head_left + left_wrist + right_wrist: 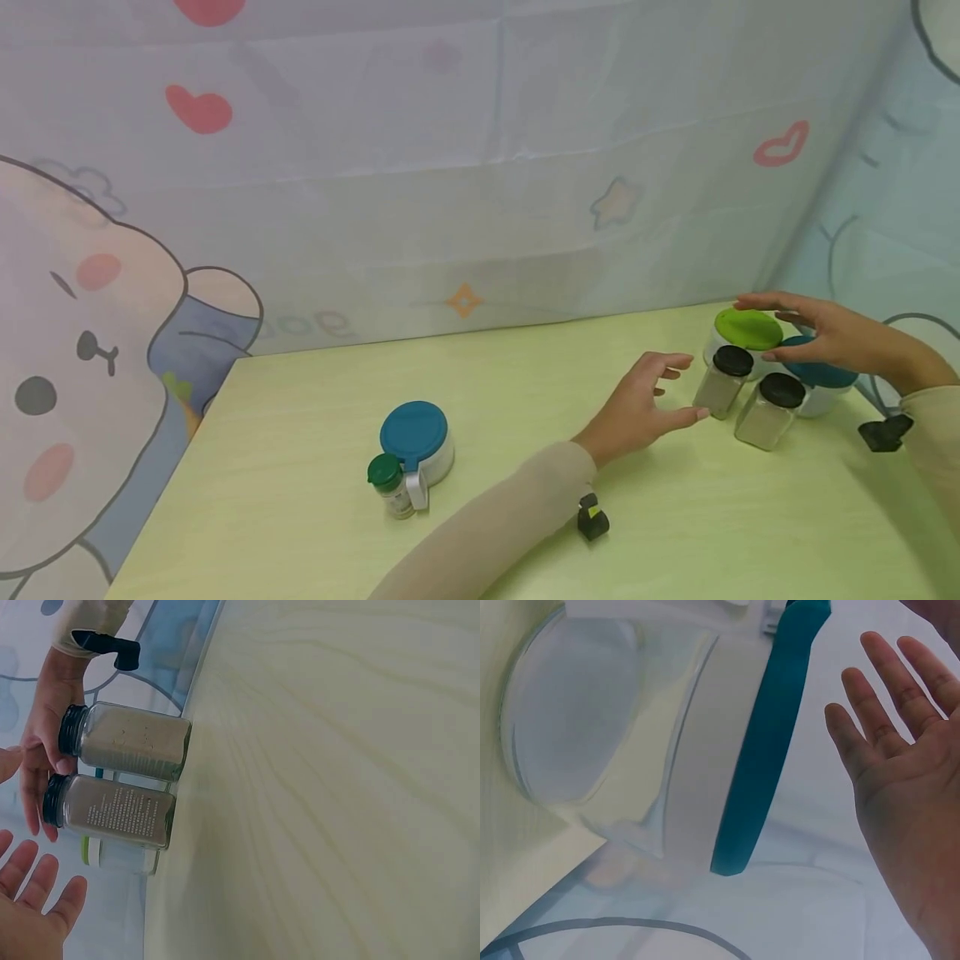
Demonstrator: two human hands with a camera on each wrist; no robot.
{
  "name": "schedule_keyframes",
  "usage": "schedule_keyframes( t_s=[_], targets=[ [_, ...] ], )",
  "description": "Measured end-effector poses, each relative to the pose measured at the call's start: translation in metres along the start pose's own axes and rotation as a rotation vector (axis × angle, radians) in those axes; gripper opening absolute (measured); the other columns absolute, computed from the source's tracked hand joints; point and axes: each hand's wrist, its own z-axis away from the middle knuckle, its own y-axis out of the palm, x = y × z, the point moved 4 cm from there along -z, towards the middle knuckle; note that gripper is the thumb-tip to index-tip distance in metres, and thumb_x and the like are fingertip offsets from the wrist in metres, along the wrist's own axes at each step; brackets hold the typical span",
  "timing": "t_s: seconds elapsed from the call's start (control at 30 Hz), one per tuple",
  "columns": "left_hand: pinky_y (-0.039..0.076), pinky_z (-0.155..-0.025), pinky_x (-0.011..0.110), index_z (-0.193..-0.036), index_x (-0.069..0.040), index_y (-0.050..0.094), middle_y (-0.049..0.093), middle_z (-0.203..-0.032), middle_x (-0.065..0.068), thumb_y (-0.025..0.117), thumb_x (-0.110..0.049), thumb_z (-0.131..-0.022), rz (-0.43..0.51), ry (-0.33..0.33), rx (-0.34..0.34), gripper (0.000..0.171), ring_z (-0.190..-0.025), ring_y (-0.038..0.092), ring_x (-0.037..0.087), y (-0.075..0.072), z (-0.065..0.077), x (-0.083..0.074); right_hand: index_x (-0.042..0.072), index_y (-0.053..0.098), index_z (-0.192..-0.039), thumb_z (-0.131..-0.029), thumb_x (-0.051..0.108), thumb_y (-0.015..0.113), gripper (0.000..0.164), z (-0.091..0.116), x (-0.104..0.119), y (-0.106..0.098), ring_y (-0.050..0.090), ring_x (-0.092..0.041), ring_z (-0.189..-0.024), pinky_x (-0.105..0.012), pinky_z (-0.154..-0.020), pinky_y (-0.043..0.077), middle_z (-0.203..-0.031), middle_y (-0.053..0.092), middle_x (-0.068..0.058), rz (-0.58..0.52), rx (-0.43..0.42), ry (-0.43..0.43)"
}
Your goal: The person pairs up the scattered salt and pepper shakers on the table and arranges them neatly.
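Two square glass jars with black lids stand side by side at the table's right end: a rear jar (721, 390) and a front jar (767, 417), both holding grey-brown powder. Behind them is a green-lidded container (748, 330), and to its right a blue-lidded container (819, 375), clear-walled in the right wrist view. My left hand (636, 408) is just left of the rear jar, thumb and fingers spread, holding nothing. Above the green and blue lids hovers my right hand (840, 335), fingers extended; the right wrist view shows its palm apart from the blue lid (769, 750).
Further left on the table (300, 467) stands another blue-lidded container (415, 435) with a white handle. A small green-capped shaker (393, 487) touches or nearly touches that handle. A printed cloth (420, 208) hangs along the back edge, and another closes the right side.
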Motion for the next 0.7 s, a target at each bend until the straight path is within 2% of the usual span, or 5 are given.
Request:
schedule_keyframes(
  t_s=[0.07,0.2,0.4,0.6,0.7],
  targets=[
    [0.049,-0.1,0.023,-0.148,-0.02,0.047,0.05,-0.142,-0.008,0.076,-0.031,-0.093,-0.005,0.004,-0.002,0.063,-0.128,0.053,0.011,0.001,-0.001,0.0,0.023,0.045,-0.152,-0.085,0.01,0.082,0.078,0.0,-0.001,-0.001,0.032,0.017,-0.13,-0.003,-0.096,0.029,-0.151,0.047,0.009,0.013,-0.004,-0.014],
    [0.049,-0.099,0.022,-0.148,-0.019,0.047,0.051,-0.142,-0.007,0.077,-0.03,-0.093,-0.01,0.01,-0.007,0.063,-0.126,0.053,0.008,0.003,-0.004,0.0,0.021,0.045,-0.153,-0.085,0.01,0.083,0.078,-0.001,-0.003,-0.001,0.032,0.017,-0.131,-0.001,-0.094,0.029,-0.152,0.047,0.007,0.012,0.002,-0.015],
    [0.049,-0.102,0.024,-0.148,-0.018,0.047,0.049,-0.142,-0.008,0.077,-0.031,-0.092,0.001,-0.002,0.004,0.065,-0.125,0.051,0.003,0.007,-0.009,0.001,0.022,0.045,-0.153,-0.085,0.017,0.083,0.078,-0.004,-0.008,0.001,0.038,0.012,-0.126,-0.044,-0.104,0.043,-0.152,0.046,0.004,0.037,0.025,0.028],
    [0.048,-0.102,0.023,-0.148,-0.017,0.047,0.049,-0.143,-0.008,0.077,-0.031,-0.092,-0.011,-0.003,0.002,0.065,-0.125,0.051,0.002,0.01,-0.013,0.003,0.02,0.046,-0.152,-0.085,0.013,0.083,0.077,-0.004,-0.01,0.0,0.037,0.015,-0.129,-0.005,-0.092,0.033,-0.152,0.047,0.001,0.02,0.03,-0.02],
    [0.048,-0.102,0.023,-0.149,-0.015,0.047,0.049,-0.143,-0.008,0.077,-0.031,-0.092,-0.015,0.0,0.0,0.066,-0.125,0.052,0.005,0.012,-0.015,0.006,0.016,0.046,-0.152,-0.085,0.012,0.083,0.077,-0.005,-0.01,0.0,0.038,0.014,-0.129,-0.003,-0.092,0.032,-0.151,0.048,0.001,0.01,0.034,-0.032]
  ],
)
